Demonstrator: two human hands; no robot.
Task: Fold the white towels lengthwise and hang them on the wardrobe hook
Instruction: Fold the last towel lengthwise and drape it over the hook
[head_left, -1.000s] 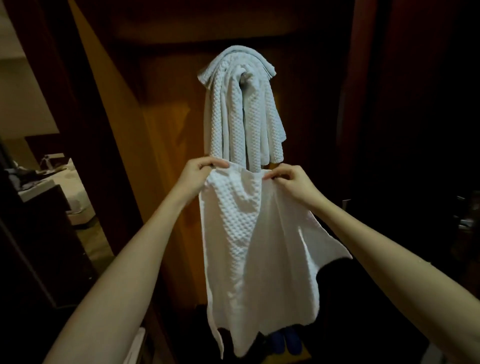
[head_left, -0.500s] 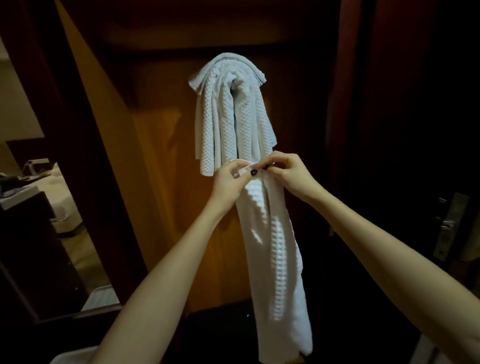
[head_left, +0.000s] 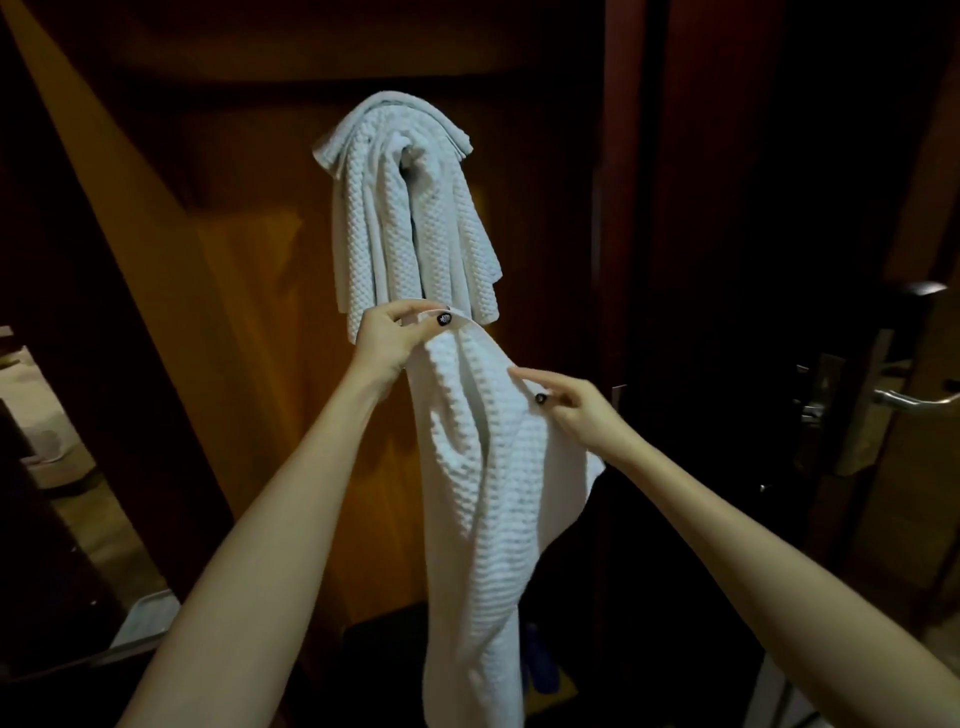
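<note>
The left hand (head_left: 392, 340) is raised in front of the wardrobe (head_left: 234, 270), and its grip is closed on the top edge of the towel (head_left: 493, 493): thumb and curled fingers pinch the hem, the dark-painted thumbnail lying on the cloth. The right hand (head_left: 582, 415) is lower and to the right. Its grip pinches the towel's right-hand edge between thumb and forefinger, the forefinger stretched out along the cloth and pointing left.

The towel is white with a waffle weave. It hangs in the air from these two holds, gathered into long vertical folds with a deep crease down its upper middle. From the left hand its top edge slopes down to the right hand, below which a corner juts out to the right. The lower end narrows and passes out of the bottom of the picture.

Just above and behind the left hand are the hung towels (head_left: 405, 223), a white bunch draped high on the wardrobe's orange-brown wood, their lower ends close over the left hand's knuckles. What carries them is covered by the cloth.

To the right, well apart, a metal door handle (head_left: 914, 399) stands out from a dark door. Blue things (head_left: 540, 670), too dim to name, lie low behind the towel.
</note>
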